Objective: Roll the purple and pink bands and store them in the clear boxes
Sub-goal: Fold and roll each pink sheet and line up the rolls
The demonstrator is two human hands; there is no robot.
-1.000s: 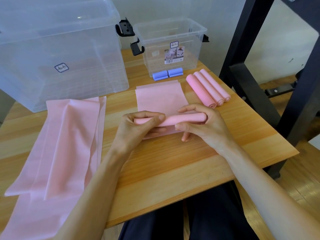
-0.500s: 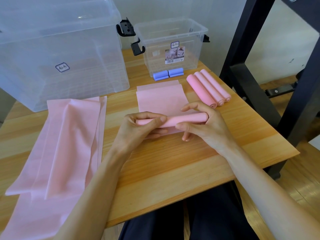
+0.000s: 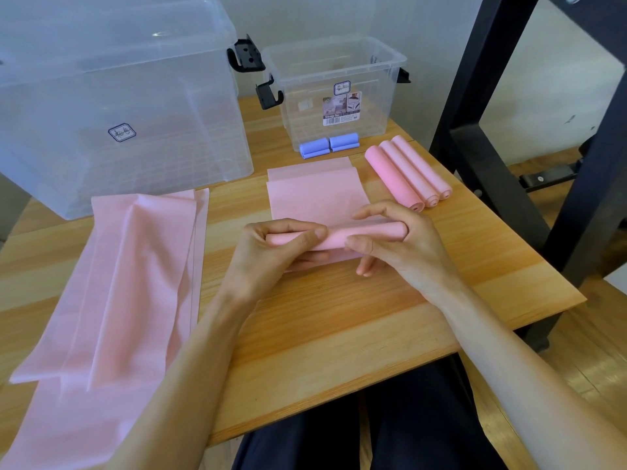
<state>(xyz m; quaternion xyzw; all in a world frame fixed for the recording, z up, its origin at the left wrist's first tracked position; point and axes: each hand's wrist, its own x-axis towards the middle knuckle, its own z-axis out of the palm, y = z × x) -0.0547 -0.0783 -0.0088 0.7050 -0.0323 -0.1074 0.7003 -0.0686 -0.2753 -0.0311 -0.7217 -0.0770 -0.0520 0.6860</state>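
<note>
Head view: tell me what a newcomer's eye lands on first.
Centre of the table, the left hand and right hand grip a half-rolled pink band. Loose pink bands sprawl at the left. Three finished pink rolls lie right of the small clear box.

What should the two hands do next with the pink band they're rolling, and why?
Probably keep rolling the half-rolled pink band away from the body. Both the left hand and right hand grip the roll, and a flat stretch of band remains unrolled beyond it. Three finished pink rolls lie to the right, and the small clear box looks empty, so storing comes later.
</note>
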